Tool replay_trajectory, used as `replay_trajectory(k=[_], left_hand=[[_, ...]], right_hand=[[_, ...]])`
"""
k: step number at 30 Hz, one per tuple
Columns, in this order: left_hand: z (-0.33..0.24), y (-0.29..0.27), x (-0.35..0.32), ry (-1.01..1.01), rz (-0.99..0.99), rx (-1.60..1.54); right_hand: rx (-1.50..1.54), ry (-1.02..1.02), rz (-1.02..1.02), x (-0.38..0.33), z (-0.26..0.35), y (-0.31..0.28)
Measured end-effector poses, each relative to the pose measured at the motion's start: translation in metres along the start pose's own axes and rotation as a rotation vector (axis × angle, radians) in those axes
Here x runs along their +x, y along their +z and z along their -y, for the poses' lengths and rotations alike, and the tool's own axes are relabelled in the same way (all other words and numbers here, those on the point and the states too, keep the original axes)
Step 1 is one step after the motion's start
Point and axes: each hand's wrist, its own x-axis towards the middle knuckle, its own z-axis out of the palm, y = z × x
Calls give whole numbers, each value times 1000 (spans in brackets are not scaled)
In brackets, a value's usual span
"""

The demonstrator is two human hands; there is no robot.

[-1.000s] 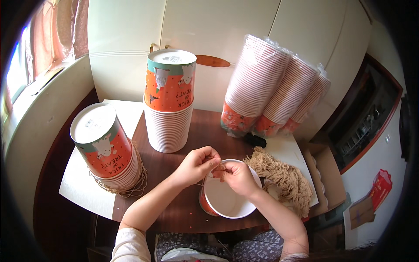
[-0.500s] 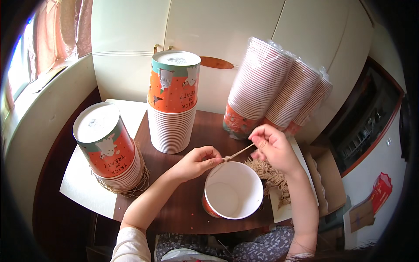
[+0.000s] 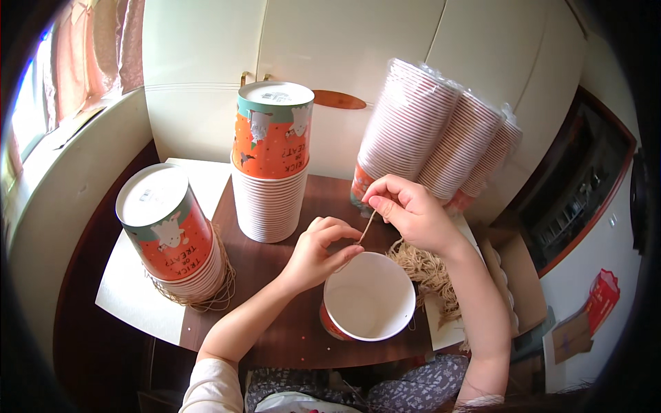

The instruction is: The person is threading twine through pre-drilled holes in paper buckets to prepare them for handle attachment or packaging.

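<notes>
Right hand (image 3: 412, 212): thumb and index clamped on the end of a tan cord (image 3: 368, 227), up and to the far side of the paper bucket (image 3: 369, 297). Left hand (image 3: 317, 253): thumb and index close together around the cord's lower end, just at the bucket's far-left rim — can't tell if they grip it or only guide it. Cord runs fairly straight between the hands; reads as light tension, with the left side as anchor and the right as puller. Bucket stands mouth up on the near part of the table (image 3: 289, 334), neither hand holding its wall — likely set there so the rim sits within reach of both. Loose cord bundle (image 3: 421, 270) lies just right of it, partly behind the right forearm, probably there for easy pick-up. Left stack (image 3: 177, 244) and far stack (image 3: 272, 165) are upside down and nested, I'd guess to save space — thin cord loops (image 3: 224, 292) lie around the left one's base. Wrapped stacks (image 3: 420, 127) lean at far right, out of the hands' way.
</notes>
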Motion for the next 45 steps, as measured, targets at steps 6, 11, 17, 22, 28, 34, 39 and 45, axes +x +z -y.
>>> replay_trajectory(k=[6,11,17,22,28,34,39,45], left_hand=[[-3,-3,0,15,-23,135],[5,-7,-2,9,42,200],[25,-13,-7,-69,235,255],[30,-14,-8,-127,328,241],[22,-20,-6,-283,410,181],[26,-26,-5,-418,458,100],[26,-26,-4,-400,506,75],[33,-26,-6,-430,502,66]], right_hand=[[-38,-83,-6,3,4,3],[-65,-79,-93,0,8,0],[-59,-84,-130,-8,16,-8],[42,-96,-132,-16,24,-20],[121,-111,-189,-25,30,-35],[172,-83,-320,-33,27,-53],[204,-45,-363,-40,14,-64],[169,11,-382,-45,2,-68]])
